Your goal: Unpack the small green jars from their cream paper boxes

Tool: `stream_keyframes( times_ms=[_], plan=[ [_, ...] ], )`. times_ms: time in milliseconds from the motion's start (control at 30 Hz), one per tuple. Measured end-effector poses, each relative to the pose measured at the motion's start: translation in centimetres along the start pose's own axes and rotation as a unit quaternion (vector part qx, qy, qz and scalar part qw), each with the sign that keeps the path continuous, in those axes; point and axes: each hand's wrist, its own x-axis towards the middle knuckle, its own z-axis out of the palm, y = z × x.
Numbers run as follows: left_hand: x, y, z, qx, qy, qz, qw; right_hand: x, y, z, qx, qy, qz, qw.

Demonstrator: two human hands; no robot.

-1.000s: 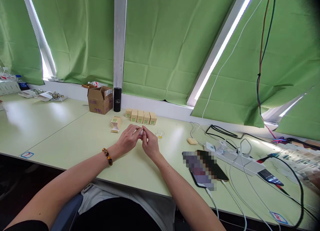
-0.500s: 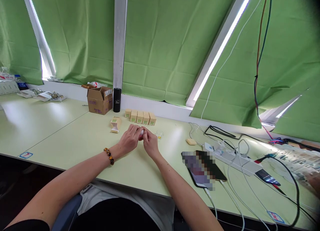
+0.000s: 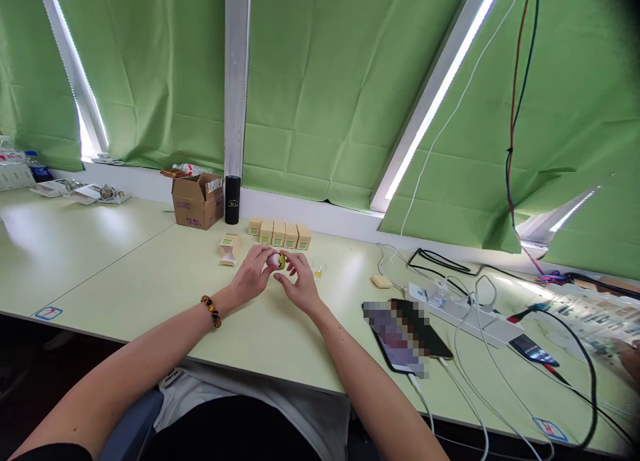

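My left hand [image 3: 253, 271] is closed around a small rounded white and green object [image 3: 275, 260], whose exact kind I cannot make out. Its green side faces right, towards my right hand [image 3: 300, 282]. The thumb and fingers of that hand are spread, with the fingertips close by the green side; whether they touch it is unclear. Just right of my hands lies a small clear plastic piece with a yellow spot [image 3: 319, 270]. Beyond them stands a row of several small tan boxes [image 3: 279, 234]. An opened tan box [image 3: 229, 249] sits left of the row.
A brown carton [image 3: 197, 204] and a black cylinder [image 3: 233, 200] stand at the back edge. Two phones [image 3: 395, 341] lie on the right, beside a white power strip [image 3: 460, 318] and tangled cables. A pale yellow block [image 3: 382, 282] lies near them.
My hands have moved apart slightly. The right fingers have opened from their grip at the white object, and its green side now shows in my left hand.
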Motion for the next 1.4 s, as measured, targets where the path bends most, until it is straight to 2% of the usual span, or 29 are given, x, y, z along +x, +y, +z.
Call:
stream_keyframes(
  times_ms=[167, 300, 400, 500, 533, 633, 700, 767, 867, 933, 1000, 1067, 1133, 1200, 1267, 1333, 1400],
  plan=[
    [0.4, 0.4, 0.0, -0.065, -0.014, -0.042, 0.997, 0.3, -0.2, 0.3, 0.052, 0.020, 0.008, 0.998],
    [0.4, 0.7, 0.5, -0.135, 0.013, -0.106, 0.985, 0.4, -0.5, 0.7, 0.098, 0.036, 0.038, 0.994],
    [0.6, 0.1, 0.8, -0.227, 0.058, -0.160, 0.959, 0.5, -0.2, 0.5, 0.106, 0.053, 0.071, 0.990],
    [1.1, -1.2, 0.6, -0.345, 0.139, -0.245, 0.895, 0.6, 0.6, -0.3, 0.113, 0.088, 0.125, 0.982],
    [1.2, -1.6, 0.4, -0.396, 0.152, -0.279, 0.862, 0.6, 0.9, -0.5, 0.118, 0.097, 0.143, 0.978],
    [1.8, -2.4, -0.2, -0.551, 0.146, -0.367, 0.735, 0.6, 1.6, -0.9, 0.143, 0.124, 0.184, 0.965],
    [2.0, -2.5, -0.6, -0.602, 0.149, -0.406, 0.671, 0.6, 1.8, -0.7, 0.160, 0.130, 0.198, 0.958],
    [2.2, -2.5, -0.8, -0.611, 0.167, -0.432, 0.642, 0.4, 1.7, -0.4, 0.166, 0.126, 0.205, 0.956],
    [2.2, -2.7, -0.8, -0.610, 0.184, -0.443, 0.631, 0.4, 1.4, -0.4, 0.161, 0.131, 0.206, 0.956],
    [2.0, -2.9, -0.5, -0.607, 0.172, -0.441, 0.638, 0.5, 1.2, -0.7, 0.153, 0.156, 0.208, 0.953],
    [1.9, -3.3, 0.0, -0.587, 0.149, -0.434, 0.667, 0.8, 1.2, -1.3, 0.150, 0.197, 0.208, 0.946],
    [1.9, -3.5, 0.7, -0.527, 0.117, -0.421, 0.729, 1.2, 1.4, -2.0, 0.152, 0.244, 0.204, 0.936],
    [2.2, -3.5, 1.6, -0.418, 0.063, -0.396, 0.815, 1.5, 1.6, -2.6, 0.150, 0.285, 0.202, 0.925],
    [2.9, -3.4, 2.5, -0.293, -0.016, -0.345, 0.891, 1.7, 2.0, -3.0, 0.146, 0.313, 0.203, 0.916],
    [3.8, -3.2, 3.7, -0.182, -0.090, -0.271, 0.941, 1.7, 2.4, -3.2, 0.141, 0.326, 0.208, 0.911],
    [4.8, -3.1, 5.0, -0.073, -0.147, -0.188, 0.969, 1.6, 2.8, -3.2, 0.134, 0.330, 0.212, 0.910],
    [5.5, -3.2, 6.5, -0.007, -0.183, -0.140, 0.973, 1.5, 3.1, -3.1, 0.120, 0.328, 0.214, 0.912]
  ],
)
